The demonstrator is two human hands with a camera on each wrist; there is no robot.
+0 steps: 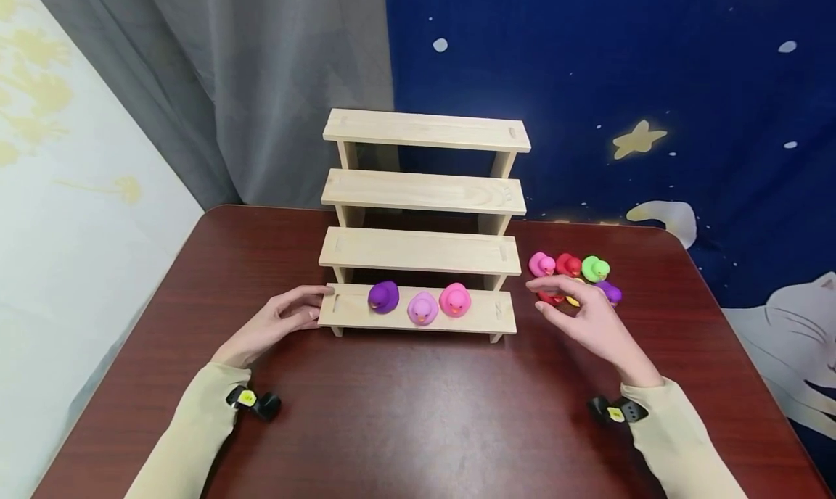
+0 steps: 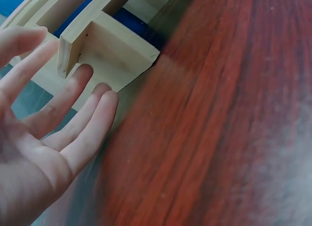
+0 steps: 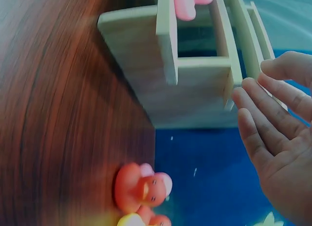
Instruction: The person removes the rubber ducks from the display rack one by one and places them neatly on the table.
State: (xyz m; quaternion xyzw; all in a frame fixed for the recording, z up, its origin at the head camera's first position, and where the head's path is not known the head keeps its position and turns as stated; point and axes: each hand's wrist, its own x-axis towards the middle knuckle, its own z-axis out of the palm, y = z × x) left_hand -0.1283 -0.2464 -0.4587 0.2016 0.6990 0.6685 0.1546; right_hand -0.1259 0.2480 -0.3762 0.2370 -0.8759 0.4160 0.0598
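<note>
A four-step wooden display stand [image 1: 418,252] is on the table, with a purple rubber duck [image 1: 383,297], a lilac rubber duck [image 1: 422,308] and a pink rubber duck [image 1: 456,300] on its lowest step. My left hand [image 1: 268,326] is at that step's left end, fingers loosely bent and nothing in its grasp; whether the fingertips touch the wood, I cannot tell. To the right of the stand, my right hand [image 1: 591,328] hovers with relaxed fingers and holds nothing. It partly covers a cluster of rubber ducks, among them a red duck [image 3: 127,187] in the right wrist view.
Also in the cluster are a pink duck [image 1: 541,264], a green duck [image 1: 595,268] and a purple duck [image 1: 609,292]. The dark red table [image 1: 405,419] ends at a grey curtain [image 1: 294,85] and a blue starry cloth [image 1: 555,71] behind the stand.
</note>
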